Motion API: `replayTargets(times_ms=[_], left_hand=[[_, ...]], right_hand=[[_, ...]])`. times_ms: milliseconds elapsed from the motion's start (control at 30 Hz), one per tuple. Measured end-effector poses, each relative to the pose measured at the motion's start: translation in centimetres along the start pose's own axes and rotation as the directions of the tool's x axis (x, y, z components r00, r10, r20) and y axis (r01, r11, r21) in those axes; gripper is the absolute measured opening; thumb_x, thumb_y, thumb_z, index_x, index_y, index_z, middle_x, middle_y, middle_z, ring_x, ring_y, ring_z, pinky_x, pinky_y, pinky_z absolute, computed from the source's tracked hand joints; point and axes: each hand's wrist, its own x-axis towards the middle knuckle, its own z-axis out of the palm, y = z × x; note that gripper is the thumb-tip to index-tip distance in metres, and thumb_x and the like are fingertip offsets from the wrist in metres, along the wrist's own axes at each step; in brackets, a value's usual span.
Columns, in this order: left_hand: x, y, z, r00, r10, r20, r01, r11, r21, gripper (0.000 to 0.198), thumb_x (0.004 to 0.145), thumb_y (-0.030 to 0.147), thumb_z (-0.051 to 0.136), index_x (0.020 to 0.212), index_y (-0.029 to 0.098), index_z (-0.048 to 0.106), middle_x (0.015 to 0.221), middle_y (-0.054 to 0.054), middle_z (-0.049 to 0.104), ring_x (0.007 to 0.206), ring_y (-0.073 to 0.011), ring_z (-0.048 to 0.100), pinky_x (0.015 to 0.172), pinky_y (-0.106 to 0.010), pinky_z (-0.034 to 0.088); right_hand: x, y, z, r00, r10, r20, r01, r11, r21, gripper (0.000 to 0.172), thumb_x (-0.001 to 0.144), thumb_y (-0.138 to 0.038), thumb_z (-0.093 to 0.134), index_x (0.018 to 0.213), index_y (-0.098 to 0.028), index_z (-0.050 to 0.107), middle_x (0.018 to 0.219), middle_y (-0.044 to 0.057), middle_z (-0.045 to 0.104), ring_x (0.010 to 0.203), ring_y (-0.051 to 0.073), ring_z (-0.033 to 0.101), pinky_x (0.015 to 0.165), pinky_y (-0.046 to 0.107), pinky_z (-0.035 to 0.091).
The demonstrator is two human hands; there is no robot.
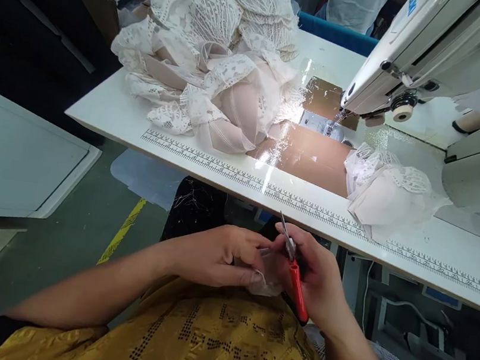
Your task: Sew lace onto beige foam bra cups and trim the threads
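Your right hand [322,276] grips one pair of red-handled scissors [298,290]; your left hand [215,254] pinches one sheer scrap [270,275] close to your body. Ahead, the white tabletop [119,102] carries one sewing machine [421,56], one large lace heap [234,95] and one smaller lace bundle [393,200]. One yellow stripe [123,230] marks the green floor [70,257].

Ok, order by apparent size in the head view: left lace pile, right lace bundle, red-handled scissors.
1. Left lace pile, clearly largest
2. Right lace bundle
3. Red-handled scissors, smallest
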Motion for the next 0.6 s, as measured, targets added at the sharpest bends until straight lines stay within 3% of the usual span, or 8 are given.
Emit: replayTargets(times_ms=[100,200,400,500,600], left_hand=[[0.2,-1.3,0.7,1.000,-0.005,-0.019,0.005,1.000,0.019,0.021,0.095,0.024,0.049,0.086,0.014,0.066,0.085,-0.006,0.065,0.079,-0.0151,0.061,0.074,-0.023,0.047],[0.2,-2.8,1.6,0.994,0.028,-0.106,-0.026,0.999,0.019,0.024,0.097,0.026,0.045,0.087,0.013,0.063,0.086,-0.006,0.061,0.079,-0.0150,0.057,0.074,-0.024,0.046],[-0.2,-4.1,1.7,0.972,0.061,-0.225,-0.048,0.997,0.064,0.023,0.096,0.026,0.047,0.092,0.014,0.065,0.089,-0.007,0.060,0.084,-0.0153,0.058,0.079,-0.026,0.047],[-0.8,-4.2,1.0,0.967,0.060,-0.248,-0.050,0.998,0.047,0.021,0.096,0.023,0.047,0.098,0.014,0.066,0.098,-0.011,0.065,0.094,-0.0180,0.061,0.086,-0.028,0.048],[-1.3,-4.4,0.6,0.958,0.056,-0.281,-0.042,0.998,0.055,0.020,0.095,0.019,0.048,0.099,0.013,0.067,0.097,-0.011,0.067,0.094,-0.0174,0.063,0.085,-0.028,0.050]], right_hand=[[-0.3,1.2,1.5,0.995,-0.023,-0.097,0.023,1.000,-0.001,0.047,0.081,-0.025,0.067,0.126,-0.027,0.054,0.103,0.004,0.068,0.084,0.018,0.066,0.077,0.031,0.056],[-0.3,1.8,2.1,0.989,-0.024,-0.146,0.021,1.000,-0.021,0.043,0.083,-0.021,0.064,0.124,-0.029,0.055,0.099,0.002,0.068,0.082,0.016,0.066,0.076,0.027,0.055],[-1.0,2.9,0.2,0.975,0.106,-0.194,-0.132,0.984,-0.123,0.038,0.084,-0.018,0.060,0.120,-0.028,0.058,0.089,-0.001,0.069,0.073,0.013,0.065,0.070,0.024,0.054],[-2.2,3.7,-1.2,0.981,0.172,-0.091,-0.183,0.973,-0.143,0.044,0.082,-0.026,0.066,0.125,-0.026,0.057,0.089,0.001,0.069,0.074,0.015,0.065,0.069,0.025,0.054],[-3.5,4.3,-2.0,0.974,0.201,0.107,-0.186,0.973,-0.135,0.053,0.080,-0.036,0.070,0.130,-0.023,0.056,0.089,0.003,0.068,0.074,0.017,0.063,0.067,0.027,0.052]])
